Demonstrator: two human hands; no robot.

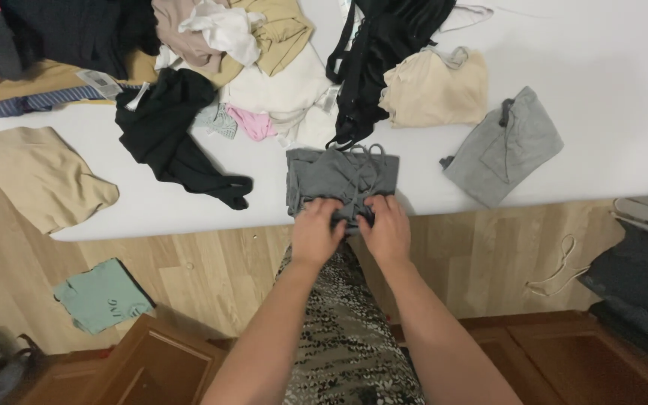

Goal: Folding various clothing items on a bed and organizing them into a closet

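A dark grey strappy top lies at the near edge of the white tabletop. The left hand and right hand each have a grip clenched on its near hem, side by side. Just right lies a folded light grey garment; left, a black garment. Behind, a heap of clothes. A green cloth lies on the wooden floor.
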